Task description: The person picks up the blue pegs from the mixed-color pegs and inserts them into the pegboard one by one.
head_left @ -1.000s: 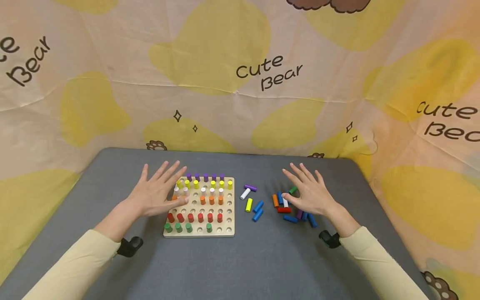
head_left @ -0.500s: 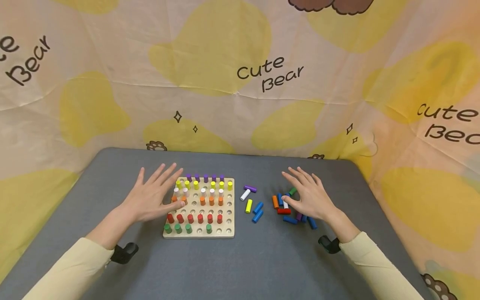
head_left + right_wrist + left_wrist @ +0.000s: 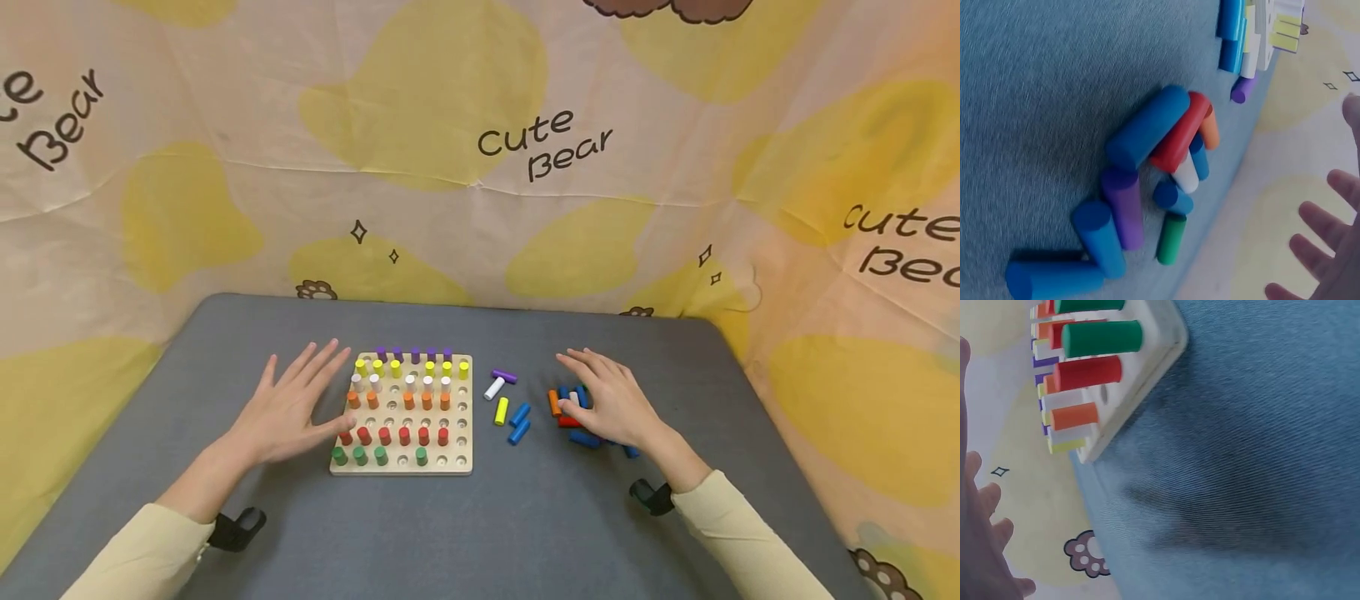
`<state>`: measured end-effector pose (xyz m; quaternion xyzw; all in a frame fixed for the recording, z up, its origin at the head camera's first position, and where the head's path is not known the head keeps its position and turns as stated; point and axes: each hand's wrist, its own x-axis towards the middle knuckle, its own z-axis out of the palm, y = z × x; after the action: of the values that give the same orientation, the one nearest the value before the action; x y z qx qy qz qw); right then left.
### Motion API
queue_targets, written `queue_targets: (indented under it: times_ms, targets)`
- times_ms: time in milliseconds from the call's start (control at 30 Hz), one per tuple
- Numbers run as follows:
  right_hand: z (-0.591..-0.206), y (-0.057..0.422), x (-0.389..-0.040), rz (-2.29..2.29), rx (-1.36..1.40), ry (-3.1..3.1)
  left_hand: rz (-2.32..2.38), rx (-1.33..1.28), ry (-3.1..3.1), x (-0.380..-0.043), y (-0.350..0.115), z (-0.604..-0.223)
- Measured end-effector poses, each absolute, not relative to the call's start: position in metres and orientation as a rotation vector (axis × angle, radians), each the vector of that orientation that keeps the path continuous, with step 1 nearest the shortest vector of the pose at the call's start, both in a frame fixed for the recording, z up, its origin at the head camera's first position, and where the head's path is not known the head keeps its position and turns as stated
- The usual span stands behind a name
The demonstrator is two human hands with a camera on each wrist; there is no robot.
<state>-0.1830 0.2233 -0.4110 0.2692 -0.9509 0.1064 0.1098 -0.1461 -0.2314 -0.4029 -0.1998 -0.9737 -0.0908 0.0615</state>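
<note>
My left hand (image 3: pixel 288 412) hovers over the left edge of a wooden pegboard (image 3: pixel 467 417), fingers spread and holding nothing. Rows of purple, yellow, white, orange, red and green pegs stand upright in the board, with some holes bare. In the left wrist view a green peg (image 3: pixel 1102 339) is near the board's corner. My right hand (image 3: pixel 615 404), fingers extended, is above a loose pile of pegs and hides part of it. That pile, in the right wrist view, has a red peg (image 3: pixel 1180 134), a purple peg (image 3: pixel 1124 212), a green peg (image 3: pixel 1172 239) and several blue ones.
Between board and pile lie a yellow peg (image 3: pixel 502 411), a white peg (image 3: pixel 494 388), a purple peg (image 3: pixel 504 377) and two blue pegs (image 3: pixel 519 432). A grey cloth-like tabletop (image 3: pixel 450 542) carries everything. A printed curtain (image 3: pixel 420 100) hangs behind and at the sides.
My left hand has drawn left and toward me, uncovering more of the board. My right hand has come slightly lower and left, over the pile. The pegs look unmoved.
</note>
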Motion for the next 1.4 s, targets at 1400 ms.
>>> queue_targets:
  times_ms: [1400]
  targets:
    - [-0.437,0.193,-0.160,0.544,0.829,-2.753,-0.361,-0.589,-3.116,-0.128,-0.245,-0.459]
